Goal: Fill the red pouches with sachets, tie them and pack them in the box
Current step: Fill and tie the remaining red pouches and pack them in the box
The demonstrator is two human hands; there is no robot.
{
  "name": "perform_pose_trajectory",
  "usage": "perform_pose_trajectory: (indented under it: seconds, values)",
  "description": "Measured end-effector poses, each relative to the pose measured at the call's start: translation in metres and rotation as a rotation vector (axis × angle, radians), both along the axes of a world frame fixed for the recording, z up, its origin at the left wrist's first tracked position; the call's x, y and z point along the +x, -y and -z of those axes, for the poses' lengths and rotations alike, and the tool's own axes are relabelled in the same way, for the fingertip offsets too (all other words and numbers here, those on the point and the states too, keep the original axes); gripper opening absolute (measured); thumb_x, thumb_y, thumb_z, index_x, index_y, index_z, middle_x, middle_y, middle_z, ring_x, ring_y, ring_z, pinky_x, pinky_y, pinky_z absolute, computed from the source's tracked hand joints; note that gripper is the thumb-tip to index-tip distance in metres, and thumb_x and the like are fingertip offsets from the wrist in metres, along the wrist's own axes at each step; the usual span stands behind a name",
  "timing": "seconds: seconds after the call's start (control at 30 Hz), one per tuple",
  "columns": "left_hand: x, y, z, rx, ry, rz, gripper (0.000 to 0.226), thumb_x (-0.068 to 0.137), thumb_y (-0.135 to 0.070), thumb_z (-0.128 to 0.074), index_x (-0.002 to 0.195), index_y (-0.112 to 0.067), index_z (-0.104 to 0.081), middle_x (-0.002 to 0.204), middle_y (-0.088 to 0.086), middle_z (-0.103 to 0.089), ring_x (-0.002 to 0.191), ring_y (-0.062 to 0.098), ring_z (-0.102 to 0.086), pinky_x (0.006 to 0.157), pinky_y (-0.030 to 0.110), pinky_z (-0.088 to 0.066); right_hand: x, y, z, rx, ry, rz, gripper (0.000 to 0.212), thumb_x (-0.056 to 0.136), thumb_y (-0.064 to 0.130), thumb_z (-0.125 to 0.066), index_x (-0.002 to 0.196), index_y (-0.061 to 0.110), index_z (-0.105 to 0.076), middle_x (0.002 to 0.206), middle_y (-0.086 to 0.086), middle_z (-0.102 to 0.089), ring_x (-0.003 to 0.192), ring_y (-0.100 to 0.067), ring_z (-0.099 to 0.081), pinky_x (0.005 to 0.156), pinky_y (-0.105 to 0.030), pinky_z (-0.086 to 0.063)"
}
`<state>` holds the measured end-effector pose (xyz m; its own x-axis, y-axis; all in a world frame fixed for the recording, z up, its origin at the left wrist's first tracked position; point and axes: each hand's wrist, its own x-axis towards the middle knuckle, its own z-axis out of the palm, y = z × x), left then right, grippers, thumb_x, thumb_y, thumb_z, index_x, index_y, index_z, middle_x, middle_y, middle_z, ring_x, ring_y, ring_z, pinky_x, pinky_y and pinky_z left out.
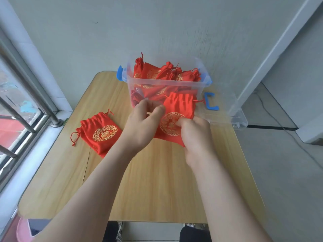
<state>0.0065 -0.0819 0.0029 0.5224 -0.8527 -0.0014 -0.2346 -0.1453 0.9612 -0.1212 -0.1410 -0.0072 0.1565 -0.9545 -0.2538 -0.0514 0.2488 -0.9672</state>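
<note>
While the right hand (195, 133) pinches the red drawstring fabric pouch (180, 105) low down, the left hand (141, 124) grips its left edge, just before the clear plastic box (166, 82) on the wooden table (157, 180).

A wooden table (157, 180) bears the clear box (167, 83), its lid (230, 116) and red pouches (101, 132).

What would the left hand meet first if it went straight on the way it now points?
Probably the near wall of the box, right ahead of the left hand; how near is hard to judge.
</note>
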Motion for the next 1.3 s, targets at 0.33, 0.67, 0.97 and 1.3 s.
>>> perform_pose_trajectory:
  seconds: [0.33, 0.67, 0.97, 1.3]
  values:
    - [0.006, 0.014, 0.007, -0.074, -0.41, -0.069, 0.035, 0.106, -0.036, -0.065, 0.11, -0.004, -0.077, 0.102, 0.012, -0.081, 0.088, 0.018, -0.074, 0.089, 0.042, -0.062, 0.0, -0.002, -0.006, -0.149, -0.232, -0.234, 0.014, 0.086, 0.021, -0.064, 0.084, 0.01, -0.073, 0.074, -0.002, -0.075, 0.077, -0.03, -0.076, 0.068, -0.043, -0.064]
    - [0.01, 0.015, 0.003, -0.191, -0.447, -0.166, 0.031, 0.106, -0.032, -0.066, 0.111, -0.004, -0.078, 0.108, 0.016, -0.08, 0.103, 0.029, -0.078, 0.098, 0.048, -0.062, 0.027, 0.011, -0.005, -0.244, -0.132, -0.054, 0.021, 0.091, 0.039, -0.066, 0.094, 0.021, -0.077, 0.083, 0.002, -0.08, 0.085, -0.022, -0.077, 0.084, -0.053, -0.064]
    - [0.019, 0.015, 0.001, -0.147, -0.612, -0.278, 0.024, 0.107, -0.032, -0.063, 0.107, -0.014, -0.079, 0.102, 0.003, -0.082, 0.103, 0.025, -0.079, 0.099, 0.045, -0.061, 0.025, 0.014, -0.013, 0.023, 0.06, -0.101, 0.019, 0.096, 0.011, -0.07, 0.08, 0.021, -0.073, 0.067, 0.006, -0.065, 0.061, -0.011, -0.059, 0.054, -0.023, -0.048]
    - [0.024, 0.015, -0.001, -0.157, -0.742, -0.316, 0.023, 0.098, -0.027, -0.072, 0.114, -0.013, -0.081, 0.117, 0.007, -0.079, 0.09, 0.017, -0.078, 0.093, 0.039, -0.063, 0.018, 0.014, -0.019, 0.285, 0.324, -0.032, 0.013, 0.103, 0.018, -0.064, 0.1, 0.015, -0.076, 0.093, -0.006, -0.073, 0.067, -0.015, -0.067, 0.062, -0.026, -0.053]
